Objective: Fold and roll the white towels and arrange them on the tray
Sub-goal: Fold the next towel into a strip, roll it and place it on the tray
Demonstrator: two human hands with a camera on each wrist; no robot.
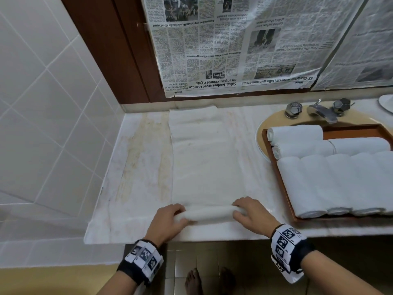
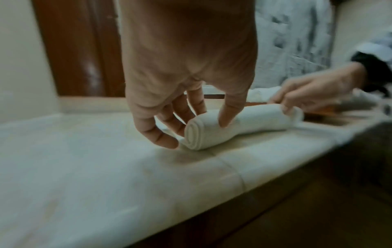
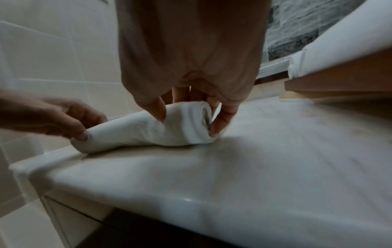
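A white towel [image 1: 200, 158] lies folded into a long strip on the marble counter, running from the wall toward me. Its near end is wound into a small roll [image 1: 209, 212] [image 2: 244, 124] [image 3: 161, 127]. My left hand [image 1: 170, 218] [image 2: 186, 120] grips the roll's left end, thumb in front and fingers behind. At the roll's right end my right hand [image 1: 247, 211] [image 3: 191, 114] grips it the same way. A brown wooden tray [image 1: 282, 184] to the right holds several rolled white towels [image 1: 331, 184].
The tray sits over a sink [image 1: 260, 133] with a chrome tap [image 1: 321, 111]. Newspaper [image 1: 234, 45] covers the wall behind the counter. White tiles [image 1: 42, 103] close the left side. The counter's front edge [image 1: 191, 239] lies just below my hands.
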